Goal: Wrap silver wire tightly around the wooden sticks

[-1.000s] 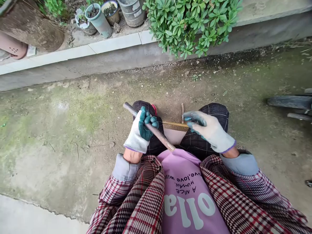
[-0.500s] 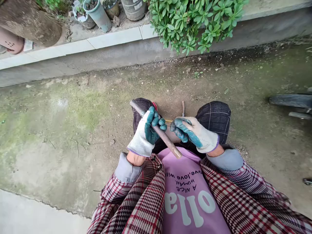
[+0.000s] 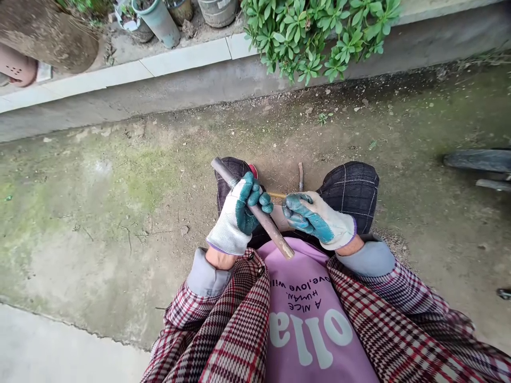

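Note:
My left hand point(image 3: 237, 217), in a white glove with a green palm, is wrapped round a brownish wooden stick point(image 3: 273, 236) that slants from upper left to lower right across my lap. My right hand point(image 3: 319, 219), gloved the same way, is curled close beside it, fingers bent toward a thin yellowish rod point(image 3: 277, 195) that runs sideways between my knees. Whether the right fingers grip that rod is hidden. A short twig point(image 3: 300, 176) lies on the dirt just beyond my knees.
Packed, mossy dirt ground point(image 3: 120, 213) surrounds me. A concrete curb point(image 3: 120, 74) runs along the far side with several plant pots point(image 3: 157, 21) and a leafy green plant point(image 3: 315, 32) hanging over it. A dark object point(image 3: 477, 159) sits at the right edge.
My right hand has drawn in from the right knee toward the left hand and curled its fingers. The stick in my left hand has barely shifted.

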A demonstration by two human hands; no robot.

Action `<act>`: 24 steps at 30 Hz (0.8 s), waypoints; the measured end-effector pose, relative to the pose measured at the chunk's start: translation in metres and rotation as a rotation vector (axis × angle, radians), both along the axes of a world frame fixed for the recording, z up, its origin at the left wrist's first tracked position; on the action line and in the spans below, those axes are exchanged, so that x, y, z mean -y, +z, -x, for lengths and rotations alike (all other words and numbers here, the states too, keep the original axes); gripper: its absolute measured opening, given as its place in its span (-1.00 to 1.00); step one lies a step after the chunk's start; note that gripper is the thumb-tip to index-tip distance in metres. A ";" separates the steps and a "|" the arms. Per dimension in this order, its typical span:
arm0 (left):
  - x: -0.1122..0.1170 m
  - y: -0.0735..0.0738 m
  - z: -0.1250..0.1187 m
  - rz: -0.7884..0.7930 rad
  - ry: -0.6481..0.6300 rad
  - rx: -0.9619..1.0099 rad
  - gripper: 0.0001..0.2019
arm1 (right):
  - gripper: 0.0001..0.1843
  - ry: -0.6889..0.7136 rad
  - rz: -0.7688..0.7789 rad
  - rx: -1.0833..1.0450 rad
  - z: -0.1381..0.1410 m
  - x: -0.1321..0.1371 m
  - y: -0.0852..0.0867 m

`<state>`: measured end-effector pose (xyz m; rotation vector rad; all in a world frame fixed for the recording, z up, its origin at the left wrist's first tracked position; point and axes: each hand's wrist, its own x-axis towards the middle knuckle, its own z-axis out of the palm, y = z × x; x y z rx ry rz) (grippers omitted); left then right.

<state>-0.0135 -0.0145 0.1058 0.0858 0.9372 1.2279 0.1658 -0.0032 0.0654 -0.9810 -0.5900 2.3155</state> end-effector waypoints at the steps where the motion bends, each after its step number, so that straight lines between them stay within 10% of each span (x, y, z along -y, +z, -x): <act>1: 0.000 0.000 0.000 -0.002 0.001 0.000 -0.61 | -0.56 0.014 0.007 -0.007 0.000 -0.001 0.001; 24: -0.006 0.004 0.001 0.045 0.000 -0.049 -0.61 | -0.57 -0.074 -0.131 0.109 -0.010 0.015 -0.021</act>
